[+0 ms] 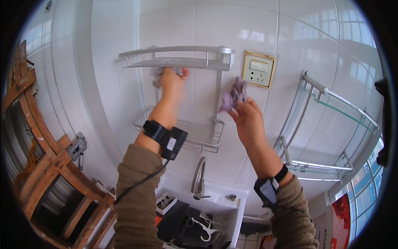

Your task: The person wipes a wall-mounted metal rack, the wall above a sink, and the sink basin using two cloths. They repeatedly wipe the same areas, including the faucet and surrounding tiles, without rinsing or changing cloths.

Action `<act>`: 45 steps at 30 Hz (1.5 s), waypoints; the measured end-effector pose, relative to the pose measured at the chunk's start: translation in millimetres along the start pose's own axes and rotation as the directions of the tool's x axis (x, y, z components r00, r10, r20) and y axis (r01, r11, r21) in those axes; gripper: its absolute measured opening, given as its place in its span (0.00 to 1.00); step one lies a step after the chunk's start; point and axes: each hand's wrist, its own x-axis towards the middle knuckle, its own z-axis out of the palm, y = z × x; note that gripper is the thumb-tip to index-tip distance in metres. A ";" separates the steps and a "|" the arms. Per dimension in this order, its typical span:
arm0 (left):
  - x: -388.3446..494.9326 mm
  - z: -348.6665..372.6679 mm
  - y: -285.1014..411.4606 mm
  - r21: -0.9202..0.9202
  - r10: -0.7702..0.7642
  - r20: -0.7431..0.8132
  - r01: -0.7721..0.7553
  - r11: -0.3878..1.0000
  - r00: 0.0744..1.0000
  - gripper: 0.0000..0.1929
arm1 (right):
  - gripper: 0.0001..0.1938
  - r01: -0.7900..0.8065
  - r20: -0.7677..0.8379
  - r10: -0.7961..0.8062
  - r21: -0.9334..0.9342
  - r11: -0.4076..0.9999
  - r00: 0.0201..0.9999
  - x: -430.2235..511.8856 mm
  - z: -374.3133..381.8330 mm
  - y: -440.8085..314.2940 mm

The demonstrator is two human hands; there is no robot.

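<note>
A two-tier silver metal wire rack (177, 49) is mounted on a white tiled wall. Just beneath its upper basket is my left hand (171, 81), gripping a crumpled greyish cloth (157, 74); part of that cloth is hidden behind the hand. My right hand (248, 116) pinches a crumpled purple-grey cloth (234, 95) between thumb and fingers, to the right of the rack and below left of a wall switch and socket plate (259, 69). The rack's lower basket (202, 144) shows between my forearms.
Below stands a white sink (241, 205) with a curved metal faucet (199, 177), a white plastic hanger (206, 228) and a small white box (166, 204). Glass shelves with metal rails (345, 109) hang at right. A wooden frame (59, 162) stands at left.
</note>
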 end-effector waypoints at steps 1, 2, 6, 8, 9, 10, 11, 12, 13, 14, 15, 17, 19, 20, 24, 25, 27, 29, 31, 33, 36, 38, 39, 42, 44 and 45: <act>-16.4 5.6 -6.2 0.035 -0.024 0.076 0.021 0.999 0.997 0.16 | 0.14 0.019 -0.007 -0.018 0.041 0.999 1.000 13.1 7.5 -2.0; -29.3 7.9 -7.2 0.122 -0.079 0.124 0.064 0.990 0.989 0.17 | 0.13 0.043 0.039 -0.046 0.062 0.997 0.998 29.0 14.9 -5.9; -55.8 1.3 4.7 0.308 -0.159 0.324 0.054 0.950 0.933 0.20 | 0.12 0.041 0.067 -0.046 0.080 0.996 0.997 72.9 41.4 -13.3; -62.7 -17.7 18.7 0.313 -0.171 0.318 0.067 0.947 0.932 0.22 | 0.13 0.013 0.021 -0.015 0.055 0.998 1.000 78.4 50.4 -11.4; -66.5 -30.8 27.9 0.305 -0.181 0.283 0.091 0.948 0.942 0.23 | 0.13 0.011 0.004 -0.011 0.044 0.999 1.000 79.1 54.5 -10.3; -70.9 -45.2 37.2 0.275 -0.160 0.302 0.075 0.959 0.940 0.23 | 0.13 0.010 0.020 -0.011 0.039 0.999 1.000 79.4 58.6 -8.8; -74.5 -58.7 46.9 0.282 -0.187 0.263 0.110 0.953 0.947 0.24 | 0.13 0.008 -0.007 -0.007 0.062 0.998 1.000 78.5 62.6 -6.8; -77.2 -70.5 55.7 0.273 -0.185 0.283 0.106 0.956 0.941 0.24 | 0.13 0.011 -0.004 -0.010 0.095 0.995 1.000 77.2 66.0 -5.1; -81.5 -81.5 61.7 0.282 -0.210 0.236 0.140 0.949 0.949 0.24 | 0.13 0.012 -0.016 -0.010 0.128 0.992 1.000 76.5 70.3 -2.6; -88.0 -92.5 66.2 0.241 -0.220 0.282 0.154 0.958 0.934 0.24 | 0.13 -0.029 0.051 0.021 0.142 0.989 0.998 75.8 75.3 1.2; -95.1 -102.8 70.6 0.217 -0.259 0.265 0.204 0.955 0.929 0.24 | 0.14 -0.068 0.104 0.052 0.156 0.985 0.993 74.7 80.2 5.3; -107.4 -117.4 77.3 0.175 -0.299 0.257 0.260 0.950 0.919 0.24 | 0.13 -0.125 0.163 0.093 0.198 0.972 0.982 72.8 89.4 13.2; -119.3 -127.9 83.3 0.152 -0.294 0.300 0.259 0.954 0.907 0.25 | 0.12 -0.171 0.224 0.109 0.275 0.946 0.968 70.9 98.2 20.6; -123.5 -131.5 86.9 0.154 -0.309 0.257 0.277 0.948 0.916 0.25 | 0.13 -0.186 0.196 0.133 0.287 0.940 0.972 69.8 99.6 21.7; -133.4 -142.8 99.5 0.238 -0.319 0.213 0.268 0.934 0.923 0.26 | 0.14 -0.254 0.261 0.159 0.385 0.887 0.952 63.7 88.1 16.0; -133.3 -145.3 100.5 0.280 -0.330 0.153 0.279 0.919 0.932 0.25 | 0.14 -0.278 0.303 0.153 0.429 0.859 0.941 59.9 80.7 14.0; -129.0 -150.7 98.7 0.371 -0.277 0.085 0.227 0.900 0.957 0.23 | 0.15 -0.209 0.280 0.089 0.436 0.875 0.956 52.9 63.7 10.1; -118.8 -156.4 93.3 0.496 -0.186 -0.029 0.176 0.850 0.982 0.20 | 0.14 -0.078 0.166 0.009 0.416 0.906 0.986 41.9 46.2 14.1; -101.5 -160.5 88.0 0.640 -0.038 -0.131 0.114 0.760 0.991 0.16 | 0.14 -0.055 0.147 0.042 0.085 0.995 0.988 19.0 22.9 23.0; -73.1 -160.8 90.1 0.821 0.155 0.028 -0.111 0.560 0.988 0.16 | 0.13 -0.072 0.131 0.101 -0.215 0.974 0.986 3.2 2.2 34.9; -15.9 -149.1 93.5 0.850 0.286 0.218 -0.326 0.415 0.933 0.16 | 0.16 0.147 0.146 -0.085 -0.496 0.856 0.986 -15.0 -21.1 60.1; 31.4 -131.1 97.1 0.879 0.360 0.385 -0.457 0.138 0.850 0.16 | 0.18 0.212 0.198 -0.135 -0.449 0.868 0.971 -25.2 -33.6 72.0; 50.9 -122.2 93.4 0.851 0.379 0.458 -0.520 0.076 0.804 0.17 | 0.19 0.193 0.168 -0.129 -0.453 0.870 0.977 -28.4 -38.5 76.5; 84.2 -110.5 64.1 0.775 0.381 0.620 -0.610 -0.163 0.685 0.21 | 0.23 0.257 0.280 -0.143 -0.432 0.864 0.949 -35.5 -49.7 82.8; 91.6 -110.9 44.7 0.706 0.332 0.708 -0.610 -0.360 0.623 0.23 | 0.27 0.280 0.316 -0.137 -0.469 0.838 0.939 -37.6 -54.5 83.1; 92.9 -113.3 41.9 0.668 0.336 0.743 -0.614 -0.420 0.579 0.24 | 0.28 0.256 0.296 -0.125 -0.458 0.851 0.947 -38.0 -55.7 83.6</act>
